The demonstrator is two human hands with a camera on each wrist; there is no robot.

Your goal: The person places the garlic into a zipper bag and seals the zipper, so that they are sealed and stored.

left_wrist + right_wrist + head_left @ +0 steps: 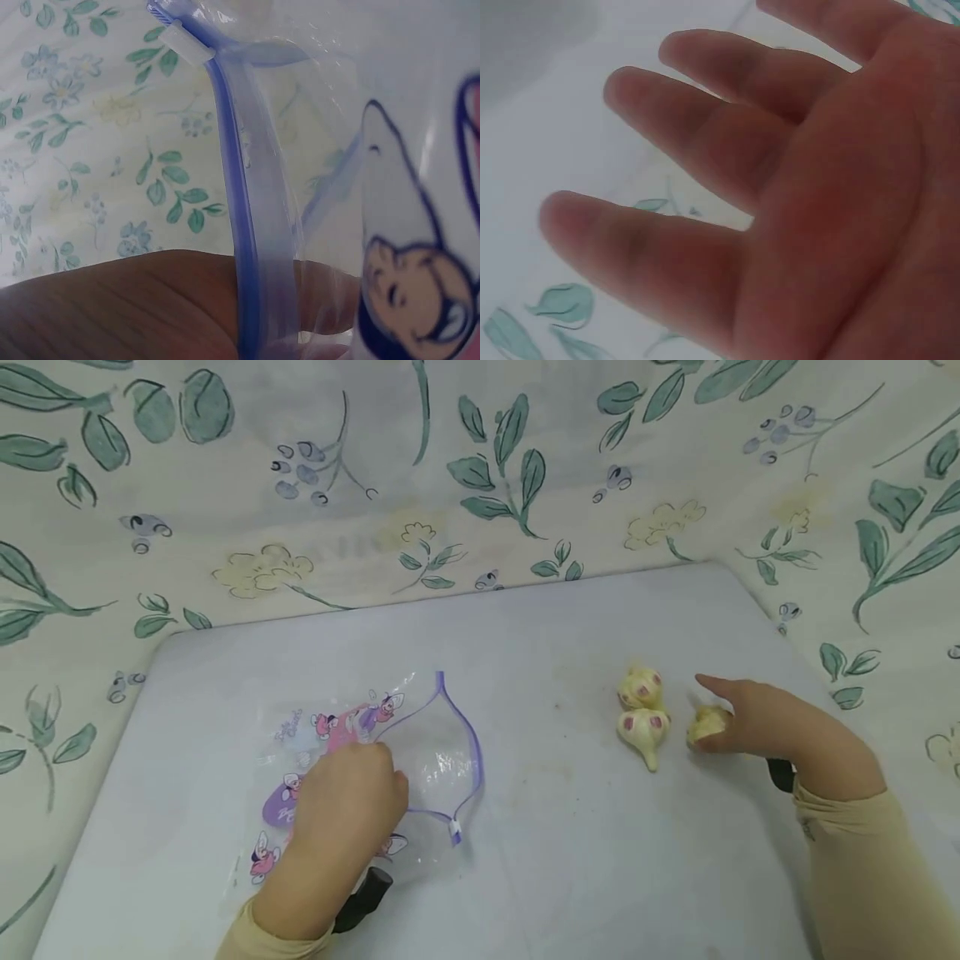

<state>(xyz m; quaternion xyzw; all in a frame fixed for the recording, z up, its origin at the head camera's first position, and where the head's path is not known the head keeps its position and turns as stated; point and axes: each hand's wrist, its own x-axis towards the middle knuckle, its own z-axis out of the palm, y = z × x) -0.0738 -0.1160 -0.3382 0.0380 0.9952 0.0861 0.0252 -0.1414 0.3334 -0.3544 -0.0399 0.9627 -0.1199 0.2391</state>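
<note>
On the white surface (562, 860), toward your left, lay a clear printed bag (341, 727), its mouth parted and edged by a purple zip strip (478, 760) with a white slider (454, 827) at the near end. Your left hand (345, 814) was curled at the bag's mouth and gripped its edge; at the left wrist view, the strip crossed in front of that hand. To the right of the bag, well apart from it, two garlic bulbs (643, 727) sat touching, one behind the other, the nearer with its stem pointing toward you. Just beside them, a third bulb (705, 725) lay beneath your right hand (780, 731), partly hidden by it. Your right hand's fingers were extended and spread wide, with nothing grasped; whether they touched that bulb could not be determined. Behind the surface stood a floral-patterned backdrop (517, 514).
</note>
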